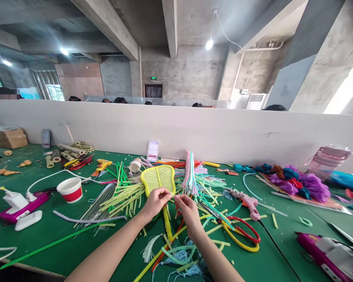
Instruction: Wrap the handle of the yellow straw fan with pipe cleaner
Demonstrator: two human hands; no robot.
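Observation:
A yellow fan (159, 178), with a thick fuzzy rim, a ribbed face and a wrapped handle, lies in the middle of the table. My left hand (156, 204) is closed in a pinch at the fan's lower edge, just above the handle. Beside it my right hand (188, 214) also pinches, fingertips close to the left ones; whatever is between them is too small to make out. Pale yellow chenille stems (120, 199) are spread left of the fan. Pink, white and mint stems (190, 172) stand bundled behind my right hand. Pale tassels (149, 249) lie below.
Scissors (244, 235) with red and yellow handles and a pink glue gun (248, 201) lie to the right. A paper cup (70, 190) and a power strip (25, 207) are on the left. Purple pieces (313, 186) are piled at right. A white partition (238, 133) borders the back.

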